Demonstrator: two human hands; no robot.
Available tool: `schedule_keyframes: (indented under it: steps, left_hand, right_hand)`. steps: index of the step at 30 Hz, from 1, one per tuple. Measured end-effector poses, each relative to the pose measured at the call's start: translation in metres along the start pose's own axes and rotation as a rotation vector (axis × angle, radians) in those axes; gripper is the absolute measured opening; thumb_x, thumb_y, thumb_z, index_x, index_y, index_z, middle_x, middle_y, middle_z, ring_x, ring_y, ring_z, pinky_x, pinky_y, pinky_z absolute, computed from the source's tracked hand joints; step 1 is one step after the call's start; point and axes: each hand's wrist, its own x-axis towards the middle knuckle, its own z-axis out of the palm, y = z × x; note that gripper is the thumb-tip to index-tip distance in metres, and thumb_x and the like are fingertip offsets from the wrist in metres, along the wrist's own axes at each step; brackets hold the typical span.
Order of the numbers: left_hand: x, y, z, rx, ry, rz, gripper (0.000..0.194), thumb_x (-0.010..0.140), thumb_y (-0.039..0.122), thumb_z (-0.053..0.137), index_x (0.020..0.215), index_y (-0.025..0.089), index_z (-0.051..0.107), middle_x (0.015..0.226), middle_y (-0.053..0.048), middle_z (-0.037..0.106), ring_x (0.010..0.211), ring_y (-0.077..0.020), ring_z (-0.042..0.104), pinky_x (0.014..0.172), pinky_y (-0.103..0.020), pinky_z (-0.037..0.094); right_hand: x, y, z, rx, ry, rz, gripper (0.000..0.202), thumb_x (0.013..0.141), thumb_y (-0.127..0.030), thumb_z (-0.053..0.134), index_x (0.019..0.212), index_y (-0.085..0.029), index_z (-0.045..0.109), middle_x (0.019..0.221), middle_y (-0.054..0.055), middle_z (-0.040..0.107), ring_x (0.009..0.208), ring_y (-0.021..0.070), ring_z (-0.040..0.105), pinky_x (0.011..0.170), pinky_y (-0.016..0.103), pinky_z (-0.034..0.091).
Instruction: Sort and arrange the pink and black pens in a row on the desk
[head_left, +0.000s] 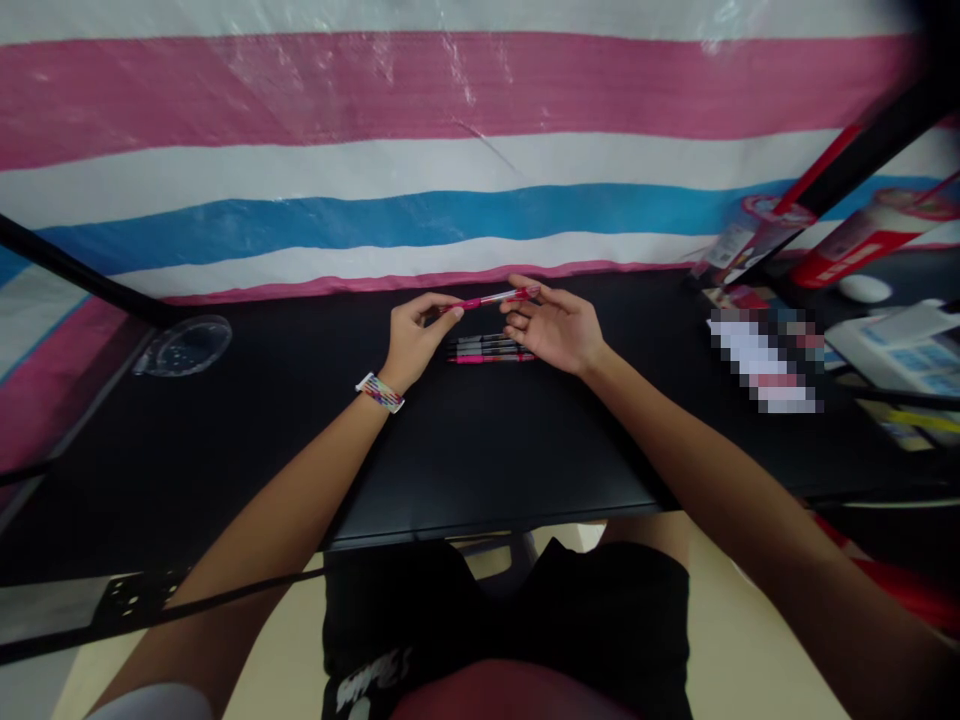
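My left hand (pixel 417 338) and my right hand (pixel 553 325) together hold one pink pen (pixel 491 298) level above the black table (pixel 480 450), each pinching an end. Under the held pen, several more pens (pixel 489 350) lie side by side on the table between my hands. A striped watch band (pixel 379 392) is on my left wrist.
A clear plastic lid (pixel 185 345) lies at the table's far left. Red-and-white cans (pixel 870 235), packets and papers (pixel 900 350) crowd the right side. A pink, white and blue striped sheet (pixel 450 150) hangs behind the table. A black rail (pixel 67 268) slants at left.
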Motion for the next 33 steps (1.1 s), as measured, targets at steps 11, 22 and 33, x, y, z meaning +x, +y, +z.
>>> schedule_keyframes:
  steps: [11, 22, 33]
  left_hand:
    - [0.001, -0.003, -0.001, 0.021, 0.02, 0.018, 0.023, 0.095, 0.048, 0.087, 0.103, 0.027, 0.087, 0.106, -0.006, 0.088, 0.098, -0.0235, 0.08, 0.096, -0.041, 0.063]
    - [0.004, -0.023, -0.007, 0.274, -0.083, 0.029, 0.005, 0.093, 0.036, 0.085, 0.096, 0.032, 0.087, 0.099, -0.004, 0.088, 0.096, -0.0277, 0.077, 0.103, -0.052, 0.058]
    - [0.002, -0.031, -0.003, 0.391, -0.131, 0.071, 0.005, 0.085, 0.03, 0.085, 0.081, 0.033, 0.085, 0.084, -0.002, 0.082, 0.091, -0.0286, 0.067, 0.111, -0.056, 0.047]
  right_hand:
    - [0.001, 0.0, -0.004, -0.248, 0.104, -0.112, 0.044, 0.093, -0.061, 0.074, 0.12, -0.028, 0.083, 0.108, 0.009, 0.084, 0.08, 0.0226, 0.071, 0.073, 0.04, 0.064]
    - [0.007, 0.008, -0.033, -1.047, 0.152, -0.4, 0.02, 0.093, -0.03, 0.07, 0.102, -0.03, 0.089, 0.106, 0.005, 0.086, 0.1, 0.0309, 0.075, 0.108, 0.058, 0.058]
    - [0.007, 0.008, -0.035, -1.169, 0.086, -0.402, 0.018, 0.087, -0.025, 0.07, 0.087, -0.03, 0.088, 0.1, 0.007, 0.083, 0.101, 0.0335, 0.072, 0.112, 0.063, 0.052]
